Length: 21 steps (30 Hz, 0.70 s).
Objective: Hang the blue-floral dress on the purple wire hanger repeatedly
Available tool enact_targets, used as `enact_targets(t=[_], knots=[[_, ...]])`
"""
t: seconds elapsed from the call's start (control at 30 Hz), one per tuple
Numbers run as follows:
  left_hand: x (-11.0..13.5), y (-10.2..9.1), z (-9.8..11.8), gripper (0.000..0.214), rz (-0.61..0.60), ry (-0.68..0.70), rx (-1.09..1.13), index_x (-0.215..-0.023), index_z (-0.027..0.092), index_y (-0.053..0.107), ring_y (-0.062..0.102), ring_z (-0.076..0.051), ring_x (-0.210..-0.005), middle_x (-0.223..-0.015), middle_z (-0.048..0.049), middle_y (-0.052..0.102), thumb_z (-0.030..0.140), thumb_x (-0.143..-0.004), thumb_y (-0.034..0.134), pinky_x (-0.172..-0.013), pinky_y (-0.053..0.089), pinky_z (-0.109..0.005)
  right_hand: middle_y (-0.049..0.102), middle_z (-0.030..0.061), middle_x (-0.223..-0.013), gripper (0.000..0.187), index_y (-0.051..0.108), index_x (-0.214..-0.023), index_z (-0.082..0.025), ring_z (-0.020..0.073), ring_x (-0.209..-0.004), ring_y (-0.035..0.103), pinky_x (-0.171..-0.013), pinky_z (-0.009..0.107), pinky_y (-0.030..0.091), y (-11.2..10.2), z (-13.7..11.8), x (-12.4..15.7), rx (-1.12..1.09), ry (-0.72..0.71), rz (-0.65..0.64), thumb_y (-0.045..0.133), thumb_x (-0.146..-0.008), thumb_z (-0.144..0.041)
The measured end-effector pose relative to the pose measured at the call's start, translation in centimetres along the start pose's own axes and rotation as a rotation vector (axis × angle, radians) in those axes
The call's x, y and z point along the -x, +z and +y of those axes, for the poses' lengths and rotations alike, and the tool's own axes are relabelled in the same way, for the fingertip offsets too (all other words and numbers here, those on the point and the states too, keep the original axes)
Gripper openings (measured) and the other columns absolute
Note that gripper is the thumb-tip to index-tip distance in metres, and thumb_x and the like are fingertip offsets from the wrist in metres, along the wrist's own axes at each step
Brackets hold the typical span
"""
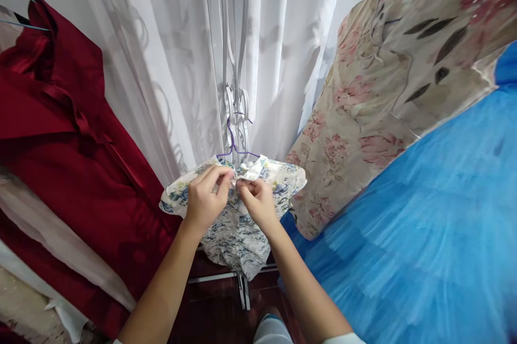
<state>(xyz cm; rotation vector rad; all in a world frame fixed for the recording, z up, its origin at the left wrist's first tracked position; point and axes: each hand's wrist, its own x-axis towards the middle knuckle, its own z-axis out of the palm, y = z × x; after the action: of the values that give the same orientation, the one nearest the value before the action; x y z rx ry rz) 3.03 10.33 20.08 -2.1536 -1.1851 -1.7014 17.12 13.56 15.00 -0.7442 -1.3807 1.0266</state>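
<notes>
A white blouse [230, 244] with a blue and yellow floral print hangs in front of me on a thin purple hanger [232, 142]. My left hand [208, 196] pinches the left side of the blouse's neckline between thumb and fingers. On the right side, my right hand [258, 198] is closed on the collar edge close to the front opening. The two hands are a small gap apart at the top of the front. Whatever small fastening may lie under my fingertips is hidden.
A dark red garment [81, 172] hangs on the left. At the right are a beige floral cloth [355, 102] and a blue layered tulle skirt [424, 225]. White curtains [173, 37] and a white metal stand [244, 293] are behind; the floor [214, 311] is dark red tile.
</notes>
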Motion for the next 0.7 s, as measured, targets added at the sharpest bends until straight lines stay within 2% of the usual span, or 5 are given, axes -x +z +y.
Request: enact_targets(t=[0.2, 0.3, 0.4, 0.53, 0.7], knots=[[0.5, -4.8, -5.8, 0.023, 0.545, -0.430, 0.260, -0.093, 0.014, 0.067, 0.062, -0.012, -0.072, -0.078, -0.0008, 0.065, 0.035, -0.086, 0.068, -0.073, 0.051, -0.024, 0.037, -0.0080, -0.052, 0.030, 0.045, -0.068, -0.021, 0.0076, -0.046, 0.030, -0.046, 0.022, 0.021, -0.3, 2.1, 3.1, 0.024, 0.079, -0.107, 0.061, -0.087, -0.038], [3.8, -6.4, -9.9, 0.023, 0.778, -0.733, 0.640, -0.085, 0.013, 0.062, 0.058, -0.009, -0.068, -0.073, 0.0014, 0.060, 0.030, -0.075, 0.075, -0.073, 0.050, -0.022, 0.037, -0.0076, -0.054, 0.028, 0.046, -0.068, -0.020, 0.0079, -0.048, 0.031, -0.047, 0.022, 0.022, 0.1, 2.7, 5.9, 0.007, 0.141, -0.172, 0.061, -0.087, -0.034], [8.9, -5.9, -11.4, 0.025, 0.940, -0.916, 0.657, -0.085, 0.014, 0.060, 0.056, -0.007, -0.069, -0.075, 0.0028, 0.058, 0.030, -0.074, 0.076, -0.073, 0.048, -0.021, 0.037, -0.0079, -0.053, 0.027, 0.044, -0.068, -0.021, 0.0081, -0.047, 0.029, -0.047, 0.022, 0.022, -0.2, 4.1, 8.0, -0.018, 0.215, -0.220, 0.058, -0.088, -0.033], [13.8, -2.9, -8.0, 0.036, 0.753, -1.017, 0.632, -0.088, 0.014, 0.061, 0.058, -0.010, -0.074, -0.082, 0.0002, 0.061, 0.042, -0.072, 0.078, -0.075, 0.048, -0.023, 0.043, -0.0062, -0.053, 0.026, 0.047, -0.071, -0.021, 0.0104, -0.048, 0.036, -0.050, 0.024, 0.029, -2.9, 5.8, 9.1, 0.102, 0.267, -0.167, 0.054, -0.091, -0.036], [12.9, 0.3, 0.6, 0.028, 0.297, -0.880, 0.667, -0.098, 0.018, 0.065, 0.062, -0.016, -0.088, -0.094, -0.0031, 0.066, 0.045, -0.087, 0.065, -0.079, 0.049, -0.024, 0.063, 0.0053, -0.106, 0.040, 0.061, -0.109, -0.021, 0.0217, -0.094, 0.057, -0.086, 0.032, 0.045, -5.3, 4.1, 9.9, 0.301, 0.091, -0.282, 0.076, -0.076, -0.038]])
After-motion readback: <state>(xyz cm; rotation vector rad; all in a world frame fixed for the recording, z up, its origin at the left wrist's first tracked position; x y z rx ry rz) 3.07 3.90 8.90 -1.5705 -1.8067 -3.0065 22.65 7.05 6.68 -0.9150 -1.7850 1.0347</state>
